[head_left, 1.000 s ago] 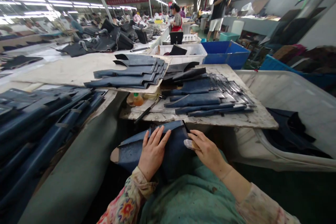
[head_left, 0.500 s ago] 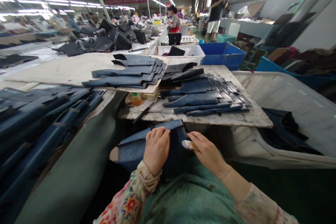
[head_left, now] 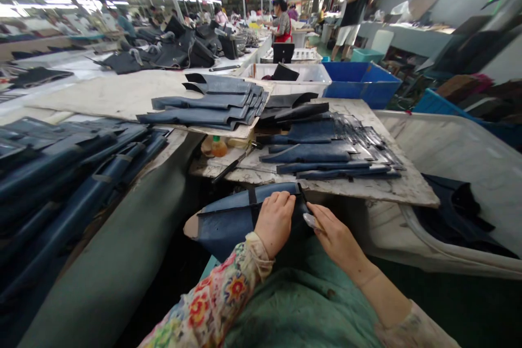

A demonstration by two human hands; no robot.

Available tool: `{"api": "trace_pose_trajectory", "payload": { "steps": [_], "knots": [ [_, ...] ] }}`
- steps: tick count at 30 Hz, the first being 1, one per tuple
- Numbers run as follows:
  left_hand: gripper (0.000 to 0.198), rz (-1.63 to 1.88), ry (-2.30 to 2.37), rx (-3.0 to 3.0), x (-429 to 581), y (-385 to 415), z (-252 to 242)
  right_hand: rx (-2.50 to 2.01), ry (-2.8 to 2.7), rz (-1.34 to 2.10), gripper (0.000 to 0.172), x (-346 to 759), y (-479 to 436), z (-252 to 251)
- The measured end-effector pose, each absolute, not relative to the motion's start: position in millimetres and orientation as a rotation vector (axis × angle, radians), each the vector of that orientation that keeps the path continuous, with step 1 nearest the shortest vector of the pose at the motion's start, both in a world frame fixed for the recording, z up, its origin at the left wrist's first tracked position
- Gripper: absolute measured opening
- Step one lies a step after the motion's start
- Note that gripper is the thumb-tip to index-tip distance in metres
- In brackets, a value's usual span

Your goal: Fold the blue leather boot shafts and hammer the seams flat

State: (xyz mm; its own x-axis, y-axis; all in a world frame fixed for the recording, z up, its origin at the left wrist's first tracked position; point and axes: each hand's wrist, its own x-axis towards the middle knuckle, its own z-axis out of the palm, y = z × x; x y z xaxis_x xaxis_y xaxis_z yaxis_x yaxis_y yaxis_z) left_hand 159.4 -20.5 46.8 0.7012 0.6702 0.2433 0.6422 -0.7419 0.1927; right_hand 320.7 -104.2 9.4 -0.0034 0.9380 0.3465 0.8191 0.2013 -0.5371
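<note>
A dark blue leather-like panel [head_left: 228, 227] with black strips and a tan end lies across my lap, in front of the table's near edge. My left hand [head_left: 275, 223] is closed on it, fingers curled over a black strip near its right end. At that right edge, my right hand [head_left: 336, 236] touches the panel with its fingertips. The same hand grips a small brush-like tool [head_left: 312, 222] with a whitish head; its handle is mostly hidden in the palm. A green apron [head_left: 302, 293] covers my lap under the panel.
Stacked blue panels [head_left: 314, 152] lie on the worn table [head_left: 379, 187], beside a hammer [head_left: 236, 166] and a small orange bottle [head_left: 219, 147]. More panels [head_left: 81, 163] fill the left bench. A white bin [head_left: 408, 228] stands right; a blue bin [head_left: 362, 84] is behind.
My left hand has slid right along the panel toward its right end, uncovering a black cross strip. My right hand stays at the edge with the tool. The view has shifted slightly.
</note>
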Motion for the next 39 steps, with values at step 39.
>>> {"api": "trace_pose_trajectory", "payload": {
  "steps": [39],
  "knots": [
    [0.031, 0.480, 1.131, 2.873, 169.7, -18.0, 36.0, -1.755, -1.858, 0.076, 0.035, 337.0, -78.0, 40.7]
  ]
}}
